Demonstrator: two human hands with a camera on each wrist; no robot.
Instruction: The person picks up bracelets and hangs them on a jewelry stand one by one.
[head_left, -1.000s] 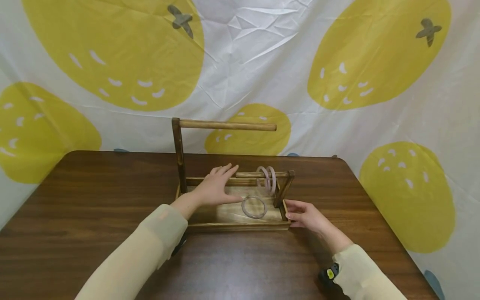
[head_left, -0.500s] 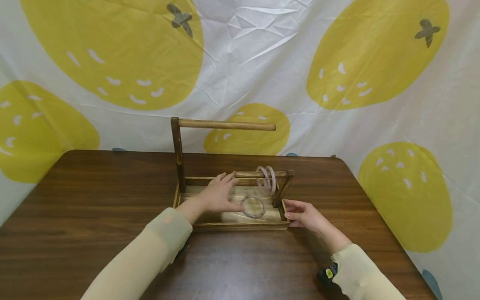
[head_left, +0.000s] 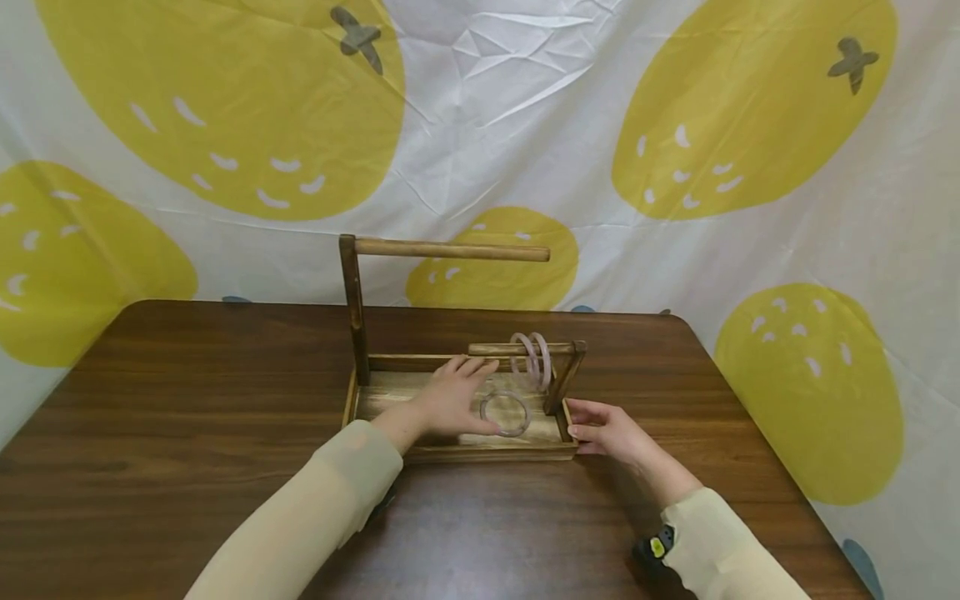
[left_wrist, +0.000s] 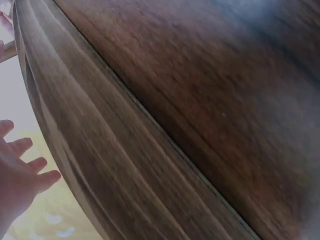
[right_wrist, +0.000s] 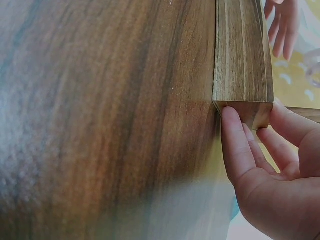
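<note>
Left hand (head_left: 454,402) shifted right, spread, near three rings (head_left: 546,363); right hand (head_left: 611,432) gripping one tray (head_left: 487,453)

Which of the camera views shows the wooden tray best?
The head view, because it shows the tray from above, inside and rim, though the left hand hides part. The left wrist view shows only part of its outer side; the right wrist view, that side and the end that the right hand touches.
</note>
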